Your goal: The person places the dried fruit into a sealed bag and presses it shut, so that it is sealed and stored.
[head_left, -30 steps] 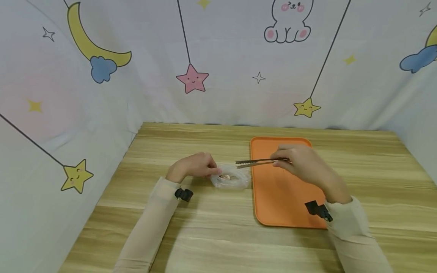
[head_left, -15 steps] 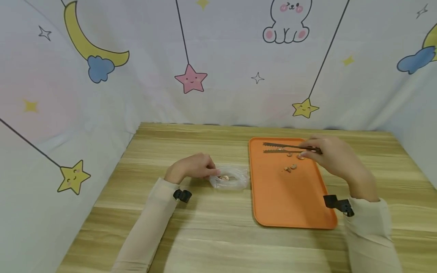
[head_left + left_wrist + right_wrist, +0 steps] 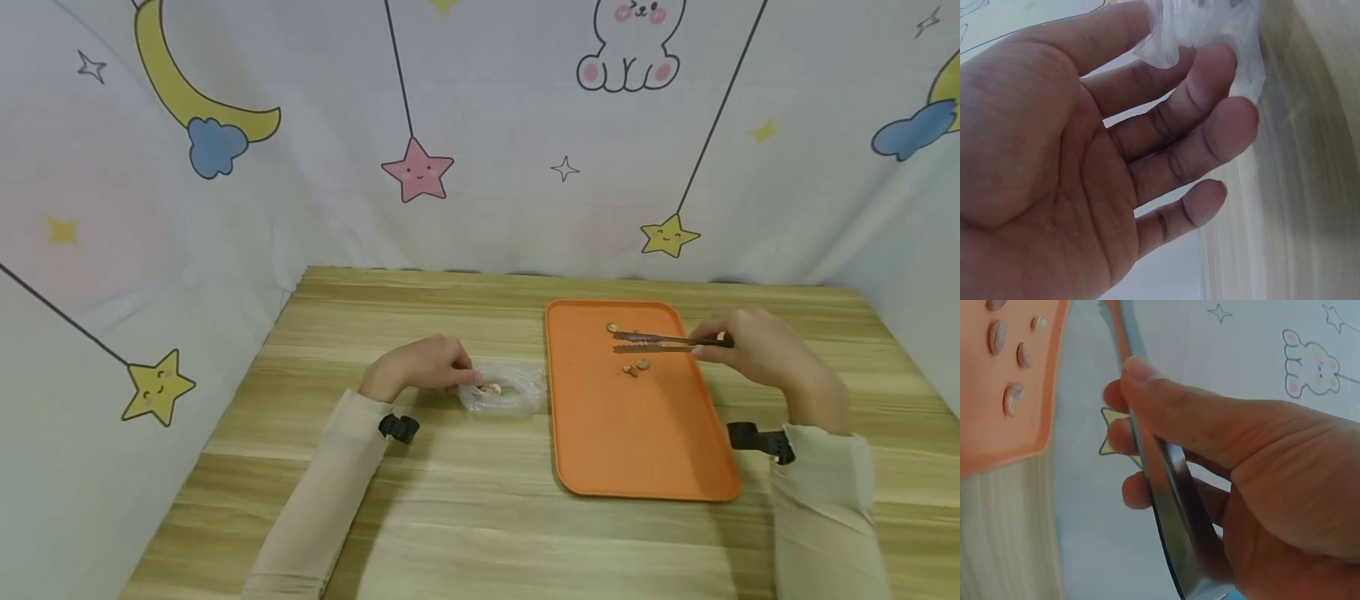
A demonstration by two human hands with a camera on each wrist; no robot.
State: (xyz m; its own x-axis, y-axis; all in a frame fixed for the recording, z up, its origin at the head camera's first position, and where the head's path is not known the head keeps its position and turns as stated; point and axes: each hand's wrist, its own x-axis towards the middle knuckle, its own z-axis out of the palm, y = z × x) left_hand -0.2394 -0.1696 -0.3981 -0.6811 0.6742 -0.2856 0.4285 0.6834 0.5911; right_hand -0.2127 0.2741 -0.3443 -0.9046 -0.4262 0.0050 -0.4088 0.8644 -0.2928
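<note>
My left hand [image 3: 423, 365] pinches the rim of a clear plastic bag [image 3: 521, 402], which sits on the table left of the tray. Inside its mouth show a few small brown and pale pieces [image 3: 492, 389]. In the left wrist view the thumb and index finger [image 3: 1116, 37] meet the bag, the other fingers loosely bent. My right hand [image 3: 776, 354] grips metal tongs [image 3: 663, 338] with toothed tips, held slightly apart over the far part of an orange tray [image 3: 630, 450]. Several small brown, wrinkled pieces [image 3: 997, 336] lie on the tray, some hidden under the tongs in the head view.
The wooden table [image 3: 450, 533] carries the tray and bag. A white curtain [image 3: 510, 225] with cartoon prints stands behind the table and along its sides. Each wrist wears a black camera band [image 3: 399, 428].
My right hand has carried the tongs rightward from beside the bag to over the tray, uncovering brown pieces there. The tong tips have spread. My left hand has stayed at the bag.
</note>
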